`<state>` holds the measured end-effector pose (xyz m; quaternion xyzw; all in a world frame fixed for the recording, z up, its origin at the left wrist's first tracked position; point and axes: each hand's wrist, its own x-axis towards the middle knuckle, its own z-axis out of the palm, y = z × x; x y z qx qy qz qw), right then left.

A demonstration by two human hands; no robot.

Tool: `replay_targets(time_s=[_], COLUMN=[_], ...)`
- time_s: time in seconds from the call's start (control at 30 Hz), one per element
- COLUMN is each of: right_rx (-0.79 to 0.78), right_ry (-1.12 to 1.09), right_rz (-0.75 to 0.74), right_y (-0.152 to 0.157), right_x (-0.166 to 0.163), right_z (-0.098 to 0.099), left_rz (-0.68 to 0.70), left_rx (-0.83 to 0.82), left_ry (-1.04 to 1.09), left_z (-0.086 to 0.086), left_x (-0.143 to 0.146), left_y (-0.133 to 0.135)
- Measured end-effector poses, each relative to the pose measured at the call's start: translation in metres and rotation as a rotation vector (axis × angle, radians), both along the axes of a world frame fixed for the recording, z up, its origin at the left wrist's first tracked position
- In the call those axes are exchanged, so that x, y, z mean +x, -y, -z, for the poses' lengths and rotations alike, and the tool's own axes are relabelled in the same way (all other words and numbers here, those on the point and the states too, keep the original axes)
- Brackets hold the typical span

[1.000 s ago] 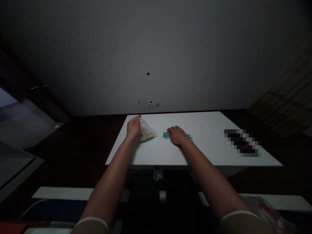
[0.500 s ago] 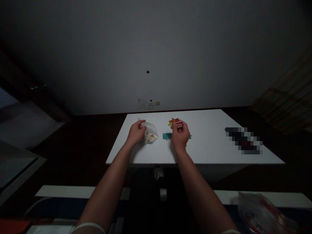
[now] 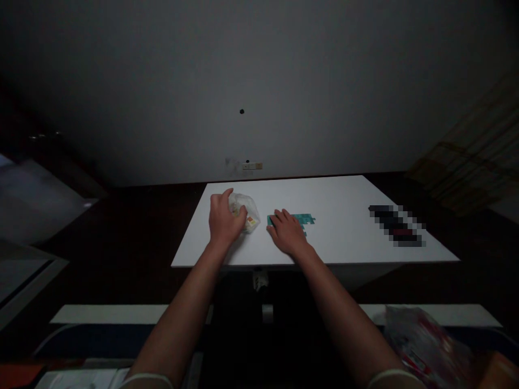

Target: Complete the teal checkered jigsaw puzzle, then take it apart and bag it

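My left hand [image 3: 225,219] grips the left side of a clear plastic bag [image 3: 250,208], its thumb and fingers curled around the bag with a gap between them. Small puzzle pieces [image 3: 251,221] in red, white and yellow show through the plastic. My right hand [image 3: 287,232] lies with its fingers stretched out over a strip of joined teal jigsaw pieces [image 3: 306,219]. The fingers cover the strip's left part; its right end, with a knob sticking out, stays visible. No loose piece shows in the right hand.
Both hands are over a white table [image 3: 340,237]. A pixelated dark object [image 3: 397,227] lies at its right side. Nearer to me, a clear bag with red contents [image 3: 421,340] rests at the lower right. Behind the table stands a grey wall [image 3: 308,108] with a socket strip [image 3: 252,166].
My right hand has come down onto the teal jigsaw, and the red and yellow pieces it held up are out of it. My left hand has spread wider at the bag.
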<state>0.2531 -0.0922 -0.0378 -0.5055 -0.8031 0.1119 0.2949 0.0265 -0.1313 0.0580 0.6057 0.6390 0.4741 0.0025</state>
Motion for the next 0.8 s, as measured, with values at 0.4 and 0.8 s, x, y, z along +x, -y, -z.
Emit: replay_targets(time_s=[0.4,0.8], right_rx=[0.092,0.131], right_ry=[0.199,0.316], right_rz=[-0.087,-0.228], right_y=[0.021,0.065], right_x=[0.077,0.114], right_z=[0.012,0.007], left_rz=[0.502,0.675], left_rx=[-0.227,-0.149], left_ry=[-0.528,-0.697], left_z=[0.094,0.102], left_x=[0.085,0.07], left_y=[0.034,0.057])
